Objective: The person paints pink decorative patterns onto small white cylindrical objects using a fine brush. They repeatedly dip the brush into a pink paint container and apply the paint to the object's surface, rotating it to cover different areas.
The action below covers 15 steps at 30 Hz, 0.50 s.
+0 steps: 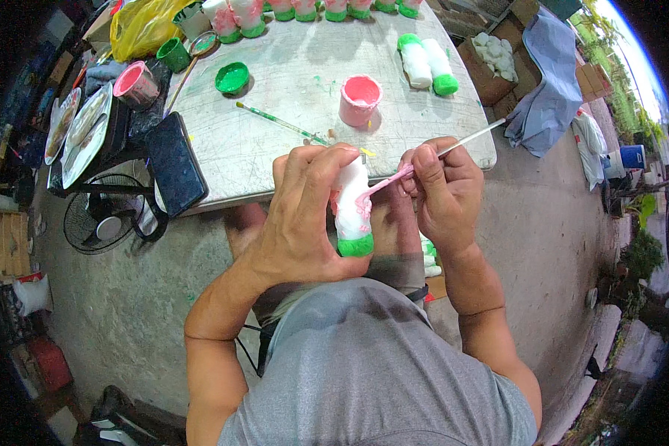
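My left hand [297,212] grips a white figurine [351,197] by its two ends, fingers at the top and thumb under its green base. Pink paint marks its side. In my right hand [447,186] is a paintbrush [472,137] with a pale handle; its pink-coated tip touches the figurine's right side. Just beyond, on the white table [290,56], stands a cup of pink paint [360,100]. A second paintbrush [282,123] with a green-smeared handle lies left of that cup, its far end hidden behind my left hand. Farther left sits a small pot of green paint [232,77].
Two white-and-green figurines [427,65] lie at the table's right. Several pink-and-white figurines [305,9] line the far edge. A dark phone [176,163] lies at the left edge, near another pink paint cup [135,85]. A fan [104,215] stands below; a cardboard box [490,74] is at right.
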Available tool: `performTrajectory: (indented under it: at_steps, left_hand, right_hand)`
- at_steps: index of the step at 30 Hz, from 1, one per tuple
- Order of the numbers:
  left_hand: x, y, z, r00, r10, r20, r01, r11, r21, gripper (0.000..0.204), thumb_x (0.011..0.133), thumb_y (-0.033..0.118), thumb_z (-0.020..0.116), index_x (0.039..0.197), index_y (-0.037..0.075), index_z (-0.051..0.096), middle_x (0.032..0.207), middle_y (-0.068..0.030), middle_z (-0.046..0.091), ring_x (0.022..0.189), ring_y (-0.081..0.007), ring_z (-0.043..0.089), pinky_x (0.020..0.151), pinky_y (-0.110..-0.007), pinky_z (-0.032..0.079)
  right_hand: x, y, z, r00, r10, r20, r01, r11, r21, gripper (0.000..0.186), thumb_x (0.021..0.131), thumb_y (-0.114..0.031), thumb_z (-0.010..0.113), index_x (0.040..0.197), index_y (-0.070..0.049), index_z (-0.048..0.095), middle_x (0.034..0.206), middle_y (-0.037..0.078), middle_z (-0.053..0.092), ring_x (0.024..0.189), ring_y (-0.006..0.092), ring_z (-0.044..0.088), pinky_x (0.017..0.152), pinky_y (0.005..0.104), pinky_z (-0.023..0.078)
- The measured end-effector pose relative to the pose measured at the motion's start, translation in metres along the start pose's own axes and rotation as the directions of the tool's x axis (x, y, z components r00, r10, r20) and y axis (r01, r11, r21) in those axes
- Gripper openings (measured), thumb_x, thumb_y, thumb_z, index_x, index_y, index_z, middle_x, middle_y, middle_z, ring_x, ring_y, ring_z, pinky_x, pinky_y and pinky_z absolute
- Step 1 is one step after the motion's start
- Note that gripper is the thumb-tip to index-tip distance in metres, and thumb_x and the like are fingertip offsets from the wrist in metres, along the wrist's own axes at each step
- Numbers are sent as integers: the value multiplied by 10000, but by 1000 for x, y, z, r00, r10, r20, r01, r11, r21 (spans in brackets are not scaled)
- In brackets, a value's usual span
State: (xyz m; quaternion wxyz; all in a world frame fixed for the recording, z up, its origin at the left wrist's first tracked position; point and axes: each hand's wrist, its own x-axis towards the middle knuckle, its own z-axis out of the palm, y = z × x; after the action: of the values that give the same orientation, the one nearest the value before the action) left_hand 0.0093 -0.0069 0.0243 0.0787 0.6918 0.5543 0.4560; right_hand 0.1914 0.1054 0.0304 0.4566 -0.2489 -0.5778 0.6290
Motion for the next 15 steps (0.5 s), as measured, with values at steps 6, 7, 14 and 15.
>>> performTrajectory:
  at_steps: [6,7,14,15]
  left_hand:
    - [0,-2,0,1000,5,-12,-5,1000,1,1082,473,231,900,1434,51,436,1362,-154,555,1248,-362,511,1095,-463,398]
    - [1,-2,0,1000,9,-13,-9,1000,2,1081,474,232,900,1435,51,437,1362,-154,555,1248,-361,511,1094,-462,398]
    - [2,1,-2,1000,-19,-13,19,1000,6,1072,481,237,902,1431,52,440,1347,-149,563,1244,-356,516,1089,-460,403]
    - [2,-1,-2,1000,-15,-13,15,1000,0,1068,483,237,902,1429,52,441,1341,-150,565,1241,-356,519,1089,-459,404]
  right_hand:
    - [-10,8,-6,967,-246,58,249,967,-57,169,1053,-152,627,1014,3,574,857,79,666,745,113,610,687,267,523]
    - [-10,8,-5,946,-311,93,316,948,-48,158,1053,-142,623,1019,3,571,862,92,666,764,133,619,702,283,530]
    - [-18,9,-12,819,-523,238,569,795,-211,137,1032,-117,642,1028,-3,566,870,143,673,801,211,660,750,346,557]
    - [-19,7,-14,809,-530,254,582,781,-226,143,1031,-122,646,1027,-2,567,874,144,675,799,215,664,745,352,559]
